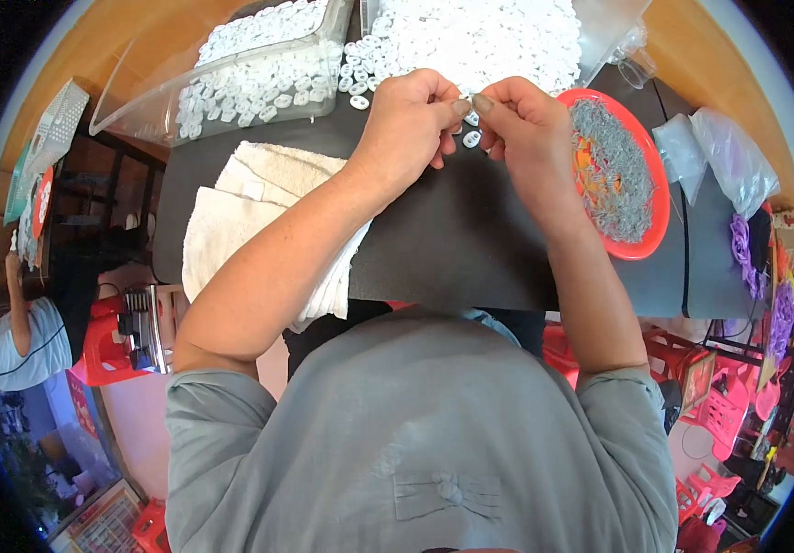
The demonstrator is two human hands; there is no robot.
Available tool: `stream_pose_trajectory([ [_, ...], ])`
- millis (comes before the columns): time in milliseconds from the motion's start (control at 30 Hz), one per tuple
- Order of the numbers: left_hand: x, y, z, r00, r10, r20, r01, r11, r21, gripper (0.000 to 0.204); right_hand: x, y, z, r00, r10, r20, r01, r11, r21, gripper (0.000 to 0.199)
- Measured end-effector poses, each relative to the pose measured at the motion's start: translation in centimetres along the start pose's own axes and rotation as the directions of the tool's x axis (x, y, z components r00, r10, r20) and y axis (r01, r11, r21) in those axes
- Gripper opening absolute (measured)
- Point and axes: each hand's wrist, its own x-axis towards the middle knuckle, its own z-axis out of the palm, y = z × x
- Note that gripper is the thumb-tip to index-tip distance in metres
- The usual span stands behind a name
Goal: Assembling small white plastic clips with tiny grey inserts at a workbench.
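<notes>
My left hand (pixel 406 124) and my right hand (pixel 528 124) meet above the far part of the dark table. Thumb and forefinger of each are pinched together, tip close to tip. Whatever sits between them is too small and too covered to name. Just below the fingertips lies a small white oval piece (pixel 472 139) with dark marks; another shows partly between the hands. Beyond them spreads a big heap of similar white pieces (pixel 471 41). Right beside my right hand is a red plate (pixel 657 198) full of thin grey metal bits (pixel 623 170), with some orange showing among them.
A clear plastic bin (pixel 139 101) of white pieces stands at the far left. Folded cream towels (pixel 231 230) lie under my left forearm. Clear plastic bags (pixel 733 152) rest at the right edge. Another person (pixel 24 336) is at the far left, near red stools.
</notes>
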Motion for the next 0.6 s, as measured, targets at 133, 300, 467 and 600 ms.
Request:
stream_pose_trajectory([
  [133, 0.0, -0.1, -0.1, 0.998, 0.050, -0.026, -0.048, 0.996, 0.075, 0.011, -0.1, 0.0, 0.5, 0.999, -0.045, -0.029, 0.044, 0.998, -0.039, 0.012],
  [300, -0.1, 0.2, -0.6, 0.996, 0.083, -0.038, -0.081, 0.995, 0.051, 0.009, 0.1, 0.6, 1.0, 0.996, -0.086, -0.006, 0.086, 0.983, 0.164, 0.013],
  [467, 1.2, 0.2, -0.9, 0.985, 0.135, -0.112, -0.145, 0.985, -0.092, 0.010, 1.1, 0.3, 0.6, 0.980, -0.173, -0.095, 0.174, 0.985, 0.006, 0.012],
  [600, 1.6, 0.6, -2.0, 0.976, 0.050, -0.214, -0.099, 0.970, -0.222, 0.013, 0.0, 2.1, 1.6, 0.787, -0.584, 0.197, 0.570, 0.568, -0.593, 0.007],
])
